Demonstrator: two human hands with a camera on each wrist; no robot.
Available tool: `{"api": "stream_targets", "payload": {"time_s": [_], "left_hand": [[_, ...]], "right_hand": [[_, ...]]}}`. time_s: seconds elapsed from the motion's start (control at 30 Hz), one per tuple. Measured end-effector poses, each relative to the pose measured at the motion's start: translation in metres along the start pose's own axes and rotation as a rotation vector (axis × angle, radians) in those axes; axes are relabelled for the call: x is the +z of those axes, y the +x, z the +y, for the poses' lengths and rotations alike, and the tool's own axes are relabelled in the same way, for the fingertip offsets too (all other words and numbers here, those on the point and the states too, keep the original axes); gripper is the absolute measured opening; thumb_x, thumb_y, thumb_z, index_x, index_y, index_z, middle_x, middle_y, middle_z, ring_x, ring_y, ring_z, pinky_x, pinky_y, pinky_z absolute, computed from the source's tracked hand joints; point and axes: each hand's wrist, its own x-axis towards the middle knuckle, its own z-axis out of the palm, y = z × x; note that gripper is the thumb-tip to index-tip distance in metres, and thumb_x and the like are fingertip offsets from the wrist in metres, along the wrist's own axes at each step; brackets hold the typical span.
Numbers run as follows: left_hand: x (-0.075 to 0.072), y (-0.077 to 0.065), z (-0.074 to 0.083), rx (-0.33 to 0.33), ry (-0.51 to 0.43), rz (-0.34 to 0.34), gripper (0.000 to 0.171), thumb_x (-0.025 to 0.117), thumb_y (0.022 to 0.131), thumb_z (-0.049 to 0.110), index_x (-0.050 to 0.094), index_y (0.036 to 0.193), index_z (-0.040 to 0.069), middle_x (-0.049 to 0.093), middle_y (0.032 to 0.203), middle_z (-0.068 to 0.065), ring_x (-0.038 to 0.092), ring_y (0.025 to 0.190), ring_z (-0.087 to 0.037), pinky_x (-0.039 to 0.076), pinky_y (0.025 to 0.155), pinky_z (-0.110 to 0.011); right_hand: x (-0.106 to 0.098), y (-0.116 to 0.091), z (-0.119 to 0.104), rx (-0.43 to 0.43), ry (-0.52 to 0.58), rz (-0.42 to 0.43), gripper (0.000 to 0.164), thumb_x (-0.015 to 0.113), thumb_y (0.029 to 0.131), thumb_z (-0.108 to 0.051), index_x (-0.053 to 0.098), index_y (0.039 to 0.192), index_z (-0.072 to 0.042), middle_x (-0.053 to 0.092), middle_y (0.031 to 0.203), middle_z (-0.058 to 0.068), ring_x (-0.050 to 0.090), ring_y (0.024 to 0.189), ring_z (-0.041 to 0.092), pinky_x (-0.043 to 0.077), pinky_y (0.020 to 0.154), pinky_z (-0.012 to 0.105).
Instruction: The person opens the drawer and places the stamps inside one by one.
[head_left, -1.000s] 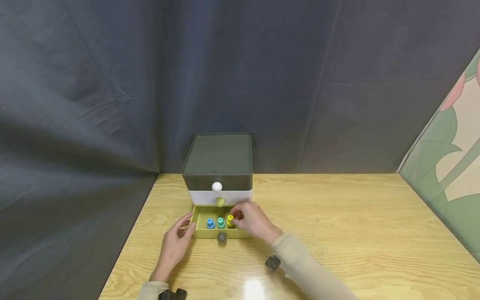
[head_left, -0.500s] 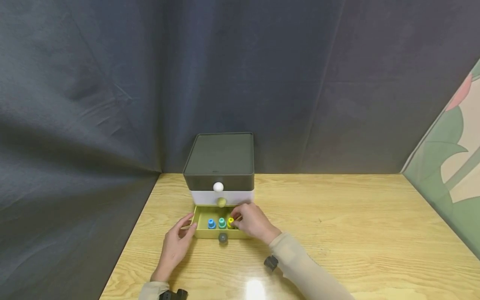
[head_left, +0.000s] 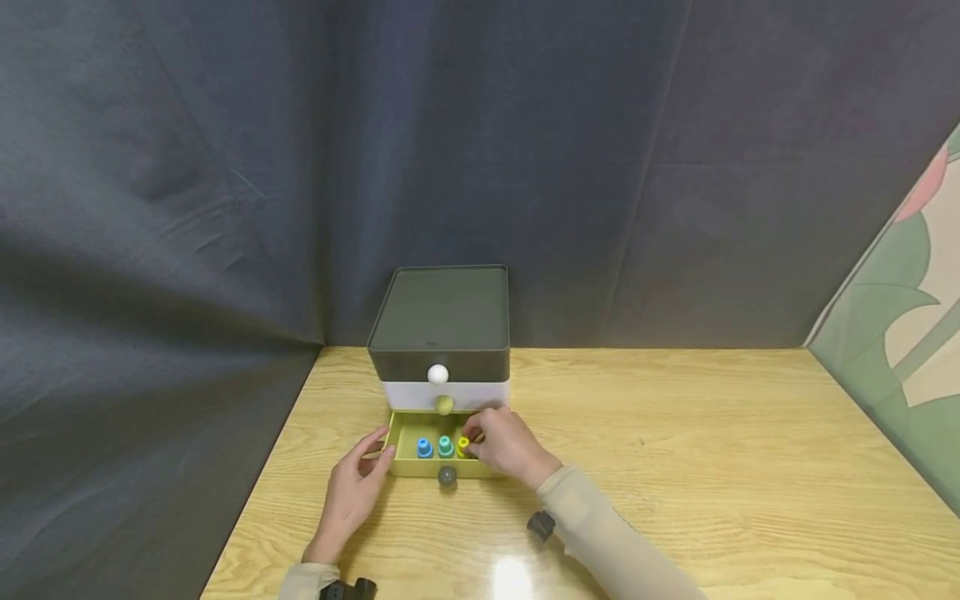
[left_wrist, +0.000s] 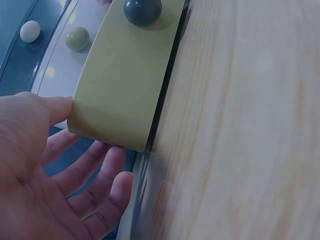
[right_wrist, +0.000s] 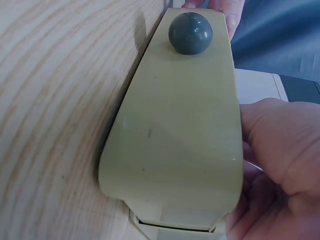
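Note:
The bottom olive-green drawer [head_left: 408,469] of a small cabinet is pulled out, with a grey ball knob [head_left: 447,477] on its front. Inside it, a small blue stepped peg [head_left: 424,448] and a teal one [head_left: 446,447] stand upright in a row. Beside them is a matching yellow peg [head_left: 463,447], pinched by my right hand [head_left: 512,444] from the right; its lower part is partly hidden. My left hand [head_left: 354,483] touches the drawer's left front corner, thumb [left_wrist: 59,109] at the edge and fingers [left_wrist: 95,185] relaxed along the side.
The cabinet has a dark grey top [head_left: 442,308] and a white middle drawer [head_left: 405,394] above the green one, both shut. It stands on a wooden table [head_left: 660,442] against a dark curtain [head_left: 480,167]. A floral-patterned panel [head_left: 892,333] borders the right side.
My right hand has lowered the yellow peg slightly, level with the teal and blue ones. The left hand stays at the drawer corner. The whole head view has shifted a little.

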Motion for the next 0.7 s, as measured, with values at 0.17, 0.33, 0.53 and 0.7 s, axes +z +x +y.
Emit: {"api": "stream_targets", "payload": {"time_s": [0.17, 0.33, 0.53, 0.7], "left_hand": [[0.000, 0.000, 0.000, -0.002, -0.001, -0.002, 0.047, 0.067, 0.107, 0.032, 0.062, 0.150, 0.016, 0.070, 0.135, -0.021, 0.074, 0.114, -0.035, 0.061, 0.093, -0.045], [0.000, 0.000, 0.001, -0.007, -0.001, -0.006, 0.047, 0.067, 0.107, 0.032, 0.062, 0.150, 0.016, 0.070, 0.135, -0.021, 0.074, 0.114, -0.035, 0.061, 0.093, -0.045], [-0.001, 0.001, 0.001, -0.002, 0.010, -0.005, 0.047, 0.066, 0.107, 0.033, 0.061, 0.151, 0.016, 0.070, 0.136, -0.021, 0.074, 0.115, -0.035, 0.061, 0.093, -0.046], [-0.001, 0.000, 0.001, -0.005, 0.014, -0.004, 0.048, 0.066, 0.107, 0.033, 0.061, 0.151, 0.015, 0.070, 0.135, -0.021, 0.074, 0.114, -0.035, 0.061, 0.094, -0.046]], "right_hand": [[-0.002, 0.000, 0.000, 0.006, 0.034, -0.001, 0.013, 0.087, 0.085, -0.004, 0.082, 0.096, -0.004, 0.082, 0.092, 0.006, 0.078, 0.086, 0.020, 0.062, 0.083, 0.037], [-0.007, -0.006, -0.003, 0.020, 0.114, -0.015, 0.014, 0.084, 0.086, 0.000, 0.081, 0.100, 0.000, 0.080, 0.097, 0.011, 0.078, 0.087, 0.021, 0.063, 0.078, 0.030], [-0.012, -0.015, -0.005, 0.019, 0.190, 0.042, 0.018, 0.079, 0.090, 0.001, 0.078, 0.108, 0.006, 0.079, 0.107, 0.018, 0.079, 0.093, 0.027, 0.064, 0.081, 0.033], [-0.015, -0.025, -0.001, 0.036, 0.237, 0.145, 0.020, 0.077, 0.093, -0.001, 0.078, 0.112, 0.005, 0.079, 0.112, 0.018, 0.079, 0.098, 0.029, 0.065, 0.083, 0.032]]}}
